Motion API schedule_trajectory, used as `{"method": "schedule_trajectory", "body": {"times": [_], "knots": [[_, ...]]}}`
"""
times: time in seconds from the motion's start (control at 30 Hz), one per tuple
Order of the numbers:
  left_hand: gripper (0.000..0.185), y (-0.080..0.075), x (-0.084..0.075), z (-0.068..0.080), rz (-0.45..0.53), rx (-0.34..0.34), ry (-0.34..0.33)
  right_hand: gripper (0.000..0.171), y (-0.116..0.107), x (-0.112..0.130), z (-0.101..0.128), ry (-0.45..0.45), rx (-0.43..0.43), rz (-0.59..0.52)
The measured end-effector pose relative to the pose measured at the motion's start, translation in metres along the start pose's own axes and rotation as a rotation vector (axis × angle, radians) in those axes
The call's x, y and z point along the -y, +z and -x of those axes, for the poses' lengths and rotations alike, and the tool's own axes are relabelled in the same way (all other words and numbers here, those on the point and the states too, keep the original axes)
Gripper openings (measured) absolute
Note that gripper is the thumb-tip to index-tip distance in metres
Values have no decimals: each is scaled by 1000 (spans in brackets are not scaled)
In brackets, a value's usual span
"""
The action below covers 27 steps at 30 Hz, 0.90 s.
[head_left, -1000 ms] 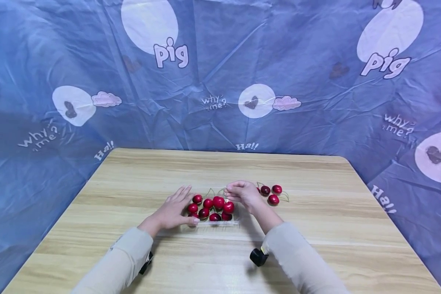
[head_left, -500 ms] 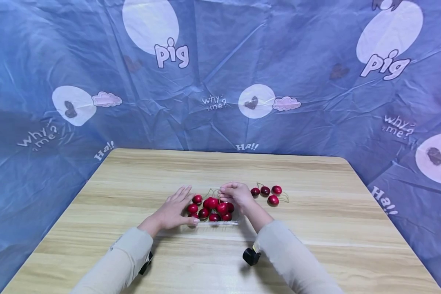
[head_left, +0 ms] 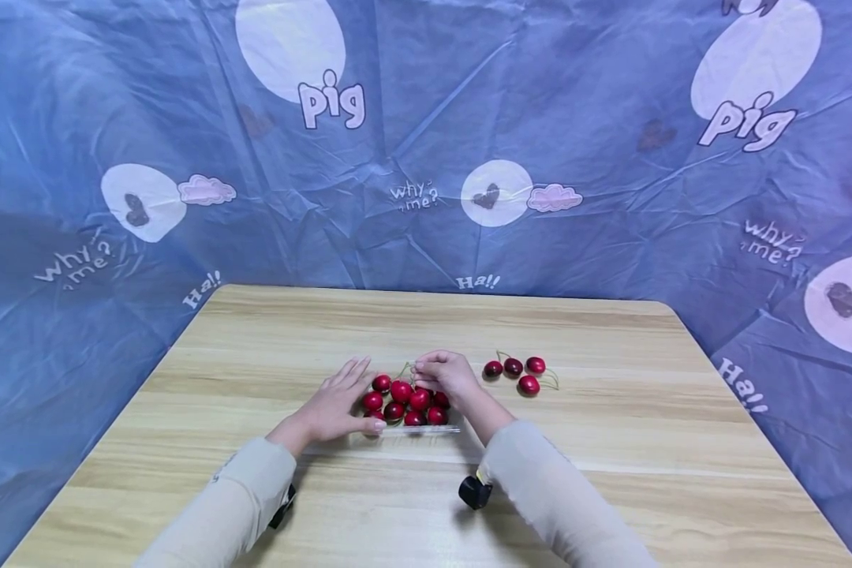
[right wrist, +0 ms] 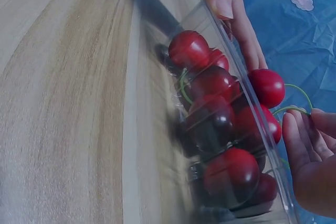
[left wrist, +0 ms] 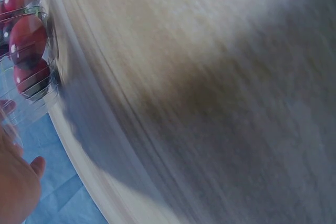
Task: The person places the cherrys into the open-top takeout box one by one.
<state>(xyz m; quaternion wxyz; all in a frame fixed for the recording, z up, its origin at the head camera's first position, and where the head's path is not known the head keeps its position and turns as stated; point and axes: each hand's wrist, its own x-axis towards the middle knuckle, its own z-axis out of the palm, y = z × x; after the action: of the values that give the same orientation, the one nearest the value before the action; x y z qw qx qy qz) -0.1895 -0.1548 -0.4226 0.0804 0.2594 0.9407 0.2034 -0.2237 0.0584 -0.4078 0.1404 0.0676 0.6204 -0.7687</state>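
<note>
Clear plastic tray of red cherries: mid-surface, between both hands. Left hand: fingers straight, flat against the tray's left side, thumb along its near edge. Right hand: fingers curled, pinching green cherry stems above the tray. Four loose cherries: on the surface, right of the tray. Blue printed cloth: behind.

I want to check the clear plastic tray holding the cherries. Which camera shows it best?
The right wrist view: the clear plastic tray fills it, walls sharp. The left wrist view catches one corner; the head view shows it small between both hands.
</note>
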Motion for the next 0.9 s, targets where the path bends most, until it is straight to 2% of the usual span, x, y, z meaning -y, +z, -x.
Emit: {"method": "schedule_trajectory", "body": {"times": [0.37,0.7,0.9], "knots": [[92,-1,0,-1,-2,1,2,9,9,-2,-7,-5,-13,47],[91,-3,-3,0,-9,8,-8,8,12,-2,-8,33,-109,63],[89,-3,-3,0,-16,3,-2,6,13,-1,-8,32,-124,48]]}}
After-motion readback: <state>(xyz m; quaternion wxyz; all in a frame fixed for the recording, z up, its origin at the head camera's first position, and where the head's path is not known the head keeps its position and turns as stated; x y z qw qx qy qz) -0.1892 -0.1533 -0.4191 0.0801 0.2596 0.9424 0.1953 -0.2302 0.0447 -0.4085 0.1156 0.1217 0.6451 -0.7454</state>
